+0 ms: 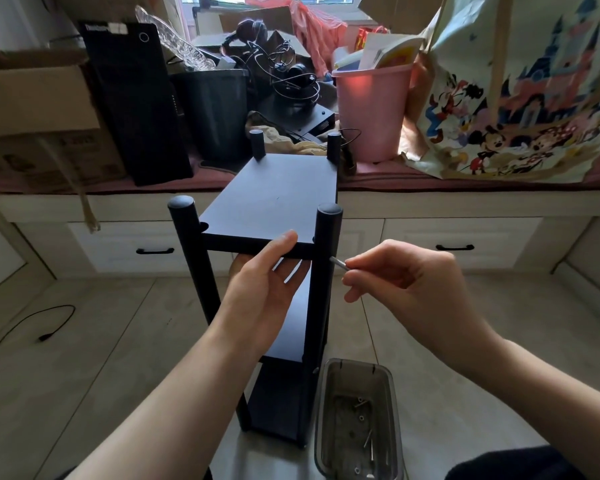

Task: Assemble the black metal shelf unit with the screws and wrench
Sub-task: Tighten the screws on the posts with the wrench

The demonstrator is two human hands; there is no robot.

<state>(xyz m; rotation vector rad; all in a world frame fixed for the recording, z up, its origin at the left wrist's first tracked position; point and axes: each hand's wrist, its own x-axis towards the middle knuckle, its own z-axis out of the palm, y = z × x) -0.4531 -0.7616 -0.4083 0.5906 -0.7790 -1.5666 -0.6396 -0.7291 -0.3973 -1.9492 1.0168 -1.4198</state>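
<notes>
So the tall black metal shelf unit with round posts [274, 199] stands upright on the beige tiled floor [94, 337], right in front of me and just short of the white drawer bench [465, 233] under the window. Top panel sits between four capped posts, with more shelves below it.

My left hand [264, 289] grasps the front edge of the top shelf: thumb lies on top of the edge, fingers go underneath (you can only see a bit of them). My right hand [406, 282] pinches a small silver metal wrench [338, 263] between thumb and fingertips, and its tip touches the outer side of the front right post, just under the top shelf level. Can't tell whether it's actually seated in a screw head there, too small to see.

Down by the base of the unit, on the right, sits a clear plastic rectangular container [326, 410] with a few loose silver screws [361, 403] and small bits inside.

On the bench behind: a pink plastic bin [371, 116], a black computer tower [132, 98], a cartoon-print bag [520, 109] and a cardboard box [35, 98].
</notes>
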